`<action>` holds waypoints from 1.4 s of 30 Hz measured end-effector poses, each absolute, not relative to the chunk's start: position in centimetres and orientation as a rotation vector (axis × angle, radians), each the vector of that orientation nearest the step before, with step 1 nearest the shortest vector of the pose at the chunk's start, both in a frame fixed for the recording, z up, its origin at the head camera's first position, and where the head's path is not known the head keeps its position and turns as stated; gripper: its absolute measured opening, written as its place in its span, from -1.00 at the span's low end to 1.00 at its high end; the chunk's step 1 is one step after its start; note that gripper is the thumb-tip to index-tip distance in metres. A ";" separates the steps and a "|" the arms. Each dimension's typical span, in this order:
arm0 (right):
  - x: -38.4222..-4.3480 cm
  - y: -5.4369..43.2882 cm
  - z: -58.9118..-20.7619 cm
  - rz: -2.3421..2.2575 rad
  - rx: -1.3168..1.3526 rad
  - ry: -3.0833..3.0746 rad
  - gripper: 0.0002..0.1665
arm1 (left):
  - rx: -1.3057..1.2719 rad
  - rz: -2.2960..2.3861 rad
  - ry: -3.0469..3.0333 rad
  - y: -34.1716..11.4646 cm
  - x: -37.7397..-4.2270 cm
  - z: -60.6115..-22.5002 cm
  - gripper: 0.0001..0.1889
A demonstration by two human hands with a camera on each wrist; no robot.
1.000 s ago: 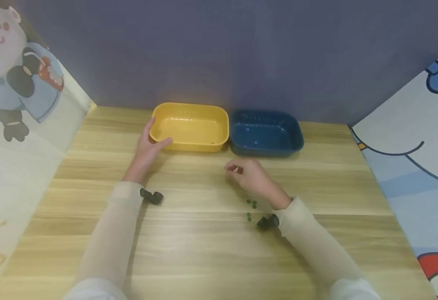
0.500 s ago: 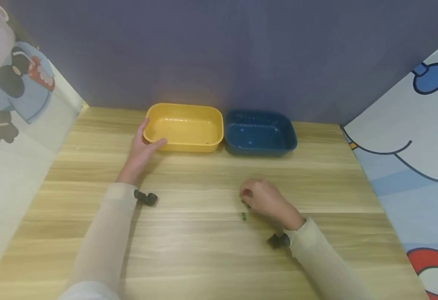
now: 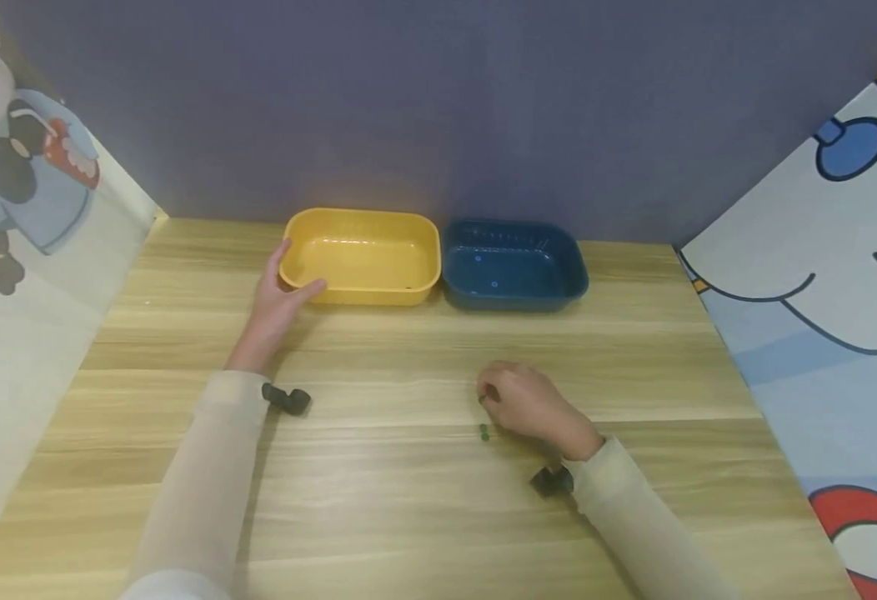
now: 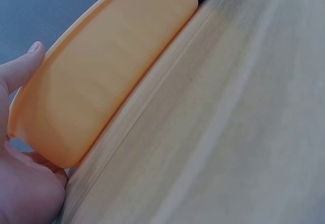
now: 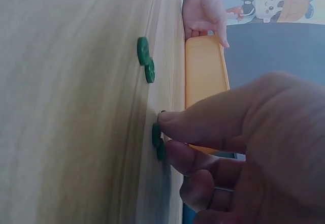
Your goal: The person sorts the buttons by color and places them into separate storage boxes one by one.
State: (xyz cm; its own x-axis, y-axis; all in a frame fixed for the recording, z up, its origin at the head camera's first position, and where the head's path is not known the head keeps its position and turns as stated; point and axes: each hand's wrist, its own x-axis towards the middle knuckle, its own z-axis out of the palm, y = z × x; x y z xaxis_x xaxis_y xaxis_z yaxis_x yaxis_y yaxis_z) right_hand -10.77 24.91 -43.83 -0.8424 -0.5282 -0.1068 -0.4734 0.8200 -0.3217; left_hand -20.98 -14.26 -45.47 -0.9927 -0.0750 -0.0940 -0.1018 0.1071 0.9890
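Note:
My left hand [image 3: 266, 312] holds the near left corner of a yellow plastic basket [image 3: 371, 297], the thumb at its front rim and the fingers along its left side. In the left wrist view the thumb [image 4: 23, 69] lies at the rim. Low over the wooden table, my right hand [image 3: 524, 400] has thumb and index finger curled around a small green button [image 5: 156, 134]. Another green button [image 5: 161, 150] shows right by the index fingertip. Two more, an upper green button [image 5: 143, 51] and a lower green button [image 5: 150, 70], lie touching each other nearer me.
A dark blue basket [image 3: 515, 301] stands right beside the yellow one, with small blue round spots inside. Both are against a grey-blue panel [image 3: 408, 108] behind the wooden table [image 3: 378, 500]. Walls with cartoon pictures flank the table.
My right hand has come back from near the baskets toward me, down to the group of green buttons, and stays there. My left hand keeps its hold on the yellow basket.

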 end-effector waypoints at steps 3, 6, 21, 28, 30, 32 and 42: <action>-10.9 24.7 -43.7 -0.419 -0.785 2.789 -0.89 | -0.187 2.074 2.335 -14.4 -21.0 -45.8 0.04; -11.0 24.4 -43.5 -0.417 -0.781 2.762 -0.86 | -0.190 2.080 2.329 -14.5 -20.9 -45.8 0.04; -11.6 24.4 -43.6 -0.497 -0.831 2.705 -0.73 | -0.182 2.074 2.309 -14.9 -21.1 -46.3 0.05; -11.9 24.4 -43.7 -0.635 -0.824 2.768 -0.80 | -0.197 2.062 2.305 -14.8 -20.9 -45.5 0.06; -11.9 24.3 -43.6 -0.713 -0.806 2.775 -0.84 | -0.200 2.058 2.299 -14.6 -20.5 -44.9 0.05; -12.0 24.3 -43.5 -0.830 -0.773 2.747 -0.87 | -0.201 2.051 2.301 -14.4 -20.2 -44.2 0.05; -12.9 23.6 -43.0 -1.411 -0.650 2.591 -0.93 | -0.198 2.056 2.319 -14.5 -20.7 -45.0 0.05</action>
